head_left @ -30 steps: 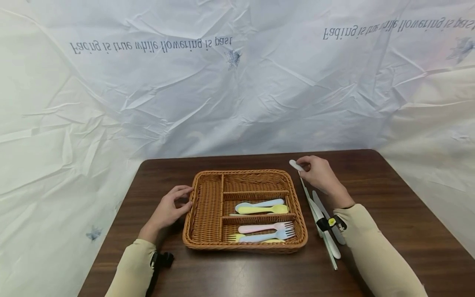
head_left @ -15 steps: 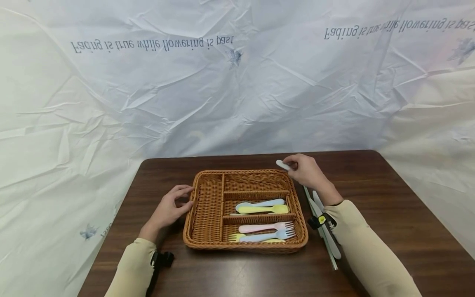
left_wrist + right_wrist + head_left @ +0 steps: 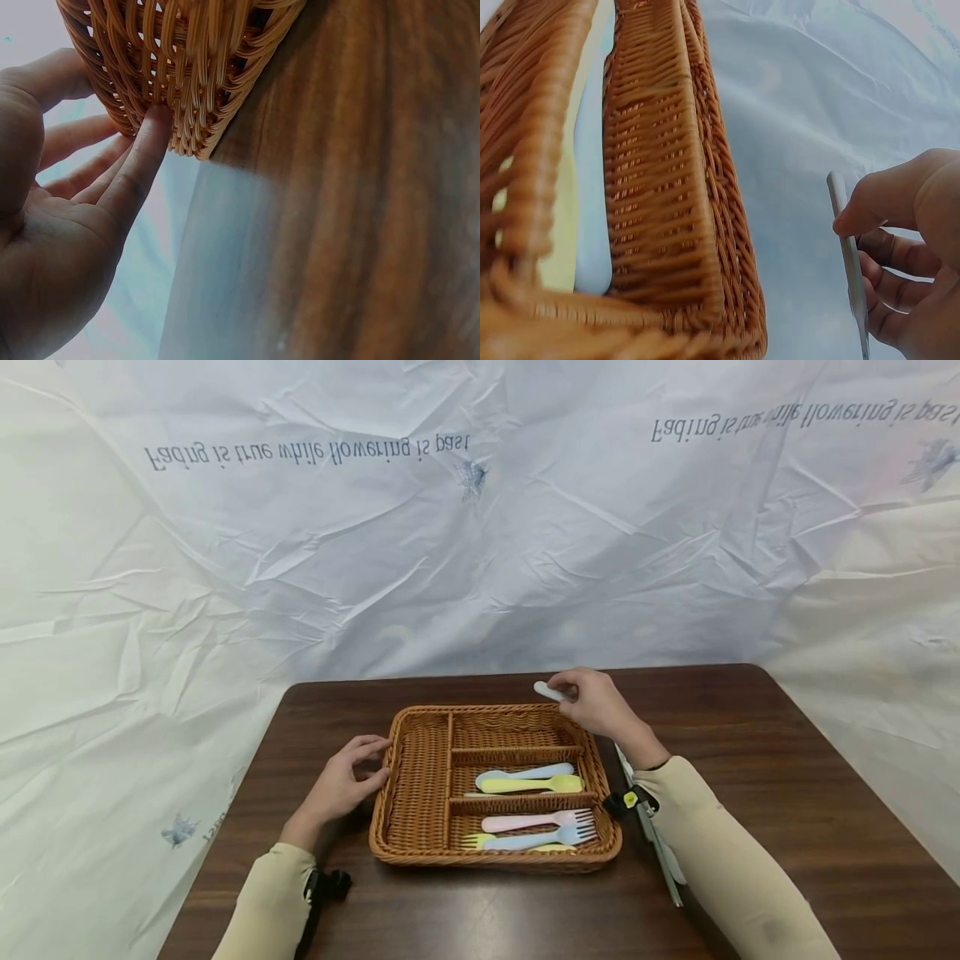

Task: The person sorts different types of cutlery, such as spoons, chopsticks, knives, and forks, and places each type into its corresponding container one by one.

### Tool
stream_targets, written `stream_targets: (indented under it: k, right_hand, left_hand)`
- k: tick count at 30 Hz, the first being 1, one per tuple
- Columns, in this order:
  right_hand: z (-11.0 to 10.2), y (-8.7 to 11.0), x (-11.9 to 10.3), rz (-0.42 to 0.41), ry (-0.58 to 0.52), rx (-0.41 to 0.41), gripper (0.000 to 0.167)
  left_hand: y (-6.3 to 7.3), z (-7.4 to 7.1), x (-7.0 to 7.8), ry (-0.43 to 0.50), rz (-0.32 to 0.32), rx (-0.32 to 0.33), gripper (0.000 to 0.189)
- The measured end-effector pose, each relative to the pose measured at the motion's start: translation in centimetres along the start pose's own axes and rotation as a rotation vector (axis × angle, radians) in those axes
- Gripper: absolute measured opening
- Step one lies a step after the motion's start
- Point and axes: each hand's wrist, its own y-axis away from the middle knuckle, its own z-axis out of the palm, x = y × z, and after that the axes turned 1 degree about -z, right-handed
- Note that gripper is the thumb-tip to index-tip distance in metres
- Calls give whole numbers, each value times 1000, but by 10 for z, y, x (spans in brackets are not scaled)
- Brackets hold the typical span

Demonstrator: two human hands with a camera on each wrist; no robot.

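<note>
Right hand [image 3: 598,704]: pale utensil [image 3: 549,691], pinched; I'd hold it level above the wicker basket [image 3: 487,858]. Left hand [image 3: 341,781]: loosely spread, touching its side.

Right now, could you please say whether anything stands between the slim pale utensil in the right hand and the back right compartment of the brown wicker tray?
Yes, the raised back wall of the brown wicker tray: the slim pale utensil, pinched by the right hand, appears outside it. Nothing else visible stands in the way.
</note>
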Motion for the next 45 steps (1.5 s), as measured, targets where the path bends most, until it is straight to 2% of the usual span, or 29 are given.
stream_targets:
  k: [9,16,25,30,38,45]
  right_hand:
    - [5,-9,-16,-53,-2,-10,31]
    - [11,-15,-26,-73,16,-35,30]
    - [18,-18,-34,-109,28,-67,30]
    - [21,-20,-39,-103,38,-86,30]
    - [24,-22,-46,-108,51,-106,30]
    - [22,-21,-50,-132,39,-118,30]
  left_hand:
    - [-1,0,-1,-2,25,8,44]
    - [3,-10,43,10,12,-6,42]
    - [2,-13,44,5,15,-8,41]
    - [0,-10,37,7,17,-7,42]
    - [-4,-3,2,7,16,2,43]
    - [-5,-5,-2,16,25,-4,43]
